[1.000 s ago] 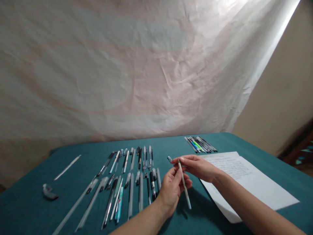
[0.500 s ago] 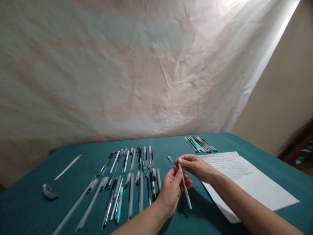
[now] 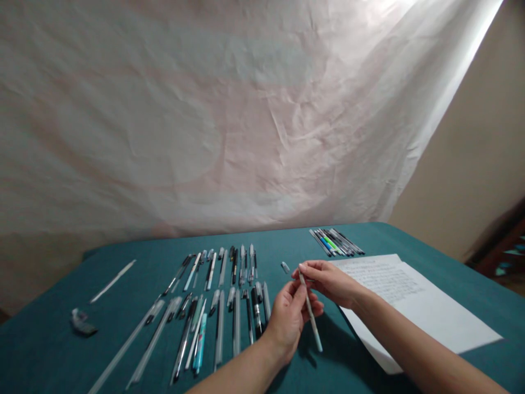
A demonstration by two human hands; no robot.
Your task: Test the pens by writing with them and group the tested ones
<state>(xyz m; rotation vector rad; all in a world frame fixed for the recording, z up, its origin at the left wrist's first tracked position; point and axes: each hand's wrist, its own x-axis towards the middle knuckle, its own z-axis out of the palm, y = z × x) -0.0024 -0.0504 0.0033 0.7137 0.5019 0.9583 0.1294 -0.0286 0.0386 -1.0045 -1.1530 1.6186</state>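
A slim pale pen slants between my hands, its light end pointing down toward me. My left hand is closed around the pen's middle, thumb on top. At the pen's upper end, my right hand pinches the tip with thumb and fingers. Just beyond the fingers a small clear pen cap lies on the green cloth. Left of my left hand, a black-and-clear pen is the nearest of several pens laid out in two rows.
Sheets of handwritten paper lie under and beyond my right forearm. A bundle of pens sits at the back right. On the left are a thin white stick and a crumpled clear-and-dark item. Behind the green-covered table hangs a pale sheet.
Almost nothing differs. My right fingertips have shifted very slightly at the pen's upper end; the pen and my left hand stay in place.
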